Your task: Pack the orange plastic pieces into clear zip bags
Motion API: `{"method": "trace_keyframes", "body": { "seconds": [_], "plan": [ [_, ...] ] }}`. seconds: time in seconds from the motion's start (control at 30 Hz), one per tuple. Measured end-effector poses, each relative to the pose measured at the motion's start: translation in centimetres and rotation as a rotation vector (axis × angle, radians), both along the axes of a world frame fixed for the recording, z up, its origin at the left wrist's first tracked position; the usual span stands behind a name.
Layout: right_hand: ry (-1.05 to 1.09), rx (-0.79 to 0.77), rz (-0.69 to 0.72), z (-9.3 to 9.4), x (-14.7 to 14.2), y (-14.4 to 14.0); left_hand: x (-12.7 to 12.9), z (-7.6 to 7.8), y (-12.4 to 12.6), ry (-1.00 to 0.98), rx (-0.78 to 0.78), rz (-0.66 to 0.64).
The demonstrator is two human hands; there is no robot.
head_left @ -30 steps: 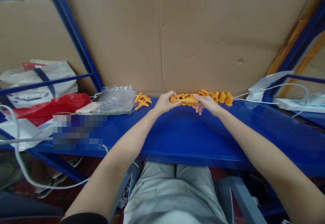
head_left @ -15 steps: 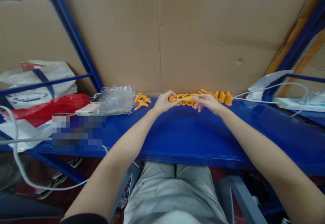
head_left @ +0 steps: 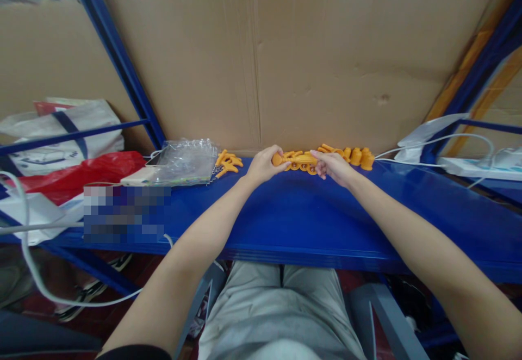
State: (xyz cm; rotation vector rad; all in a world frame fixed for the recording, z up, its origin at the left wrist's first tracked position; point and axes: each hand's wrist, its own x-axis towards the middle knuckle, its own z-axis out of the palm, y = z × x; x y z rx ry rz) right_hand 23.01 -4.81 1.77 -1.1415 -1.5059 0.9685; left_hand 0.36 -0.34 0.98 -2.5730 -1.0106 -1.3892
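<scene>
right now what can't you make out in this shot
- Head view: the orange plastic part between the left hand and right hand is too small and finger-covered to tell its shape.
- A pixelated patch hides part of the blue shelf.
- The white cable runs off the left edge.

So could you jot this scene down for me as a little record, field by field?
Setting: blue shelf with a cardboard sheet standing behind it
Left hand: closed on the left end of an orange plastic piece
Right hand: gripping the right end of the same piece
Nearby, right: row of orange caps
Nearby, left: small orange parts, clear plastic bag
Far left: red bag
Far right: white power strip with cables
</scene>
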Motion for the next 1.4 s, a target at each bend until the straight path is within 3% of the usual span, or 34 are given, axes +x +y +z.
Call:
{"method": "trace_keyframes", "body": {
  "seconds": [0.27, 0.53, 0.63, 0.73, 0.83, 0.97, 1.1, 1.27, 1.4],
  "plan": [
    [0.102, -0.162, 0.007, 0.1, -0.2, -0.1, 0.0, -0.3, 0.2, 0.033, 0.015, 0.017],
    [0.372, -0.327, 0.040, 0.5, 0.2, 0.3, 0.2, -0.5, -0.4, 0.276, -0.094, 0.089],
    [0.435, -0.288, -0.019, 0.8, 0.7, 0.5, 0.4, 0.0, -1.1, 0.298, -0.200, 0.214],
    [0.471, -0.206, -0.068, 0.9, 1.6, 0.9, -0.2, 0.8, -1.4, 0.317, -0.303, 0.433],
    [0.444, -0.087, -0.154, 0.4, 2.8, 1.8, -1.6, 1.6, -1.0, 0.508, -0.405, 0.643],
    [0.316, 0.156, -0.406, -1.1, 4.3, 3.7, -3.6, 1.6, 0.4, 0.665, -0.593, 0.859],
    [-0.032, 0.391, -0.621, -2.6, 5.2, 4.7, -4.5, 1.0, 1.5, 0.676, -0.691, 0.874],
    [-0.616, 0.493, -0.685, -3.3, 5.1, 4.0, -4.7, 0.7, 1.8, 0.649, -0.641, 0.895],
    [-0.867, 0.527, -0.699, -3.3, 4.2, 3.7, -5.2, 0.5, 1.8, 0.567, -0.685, 0.951]
  ]
}}
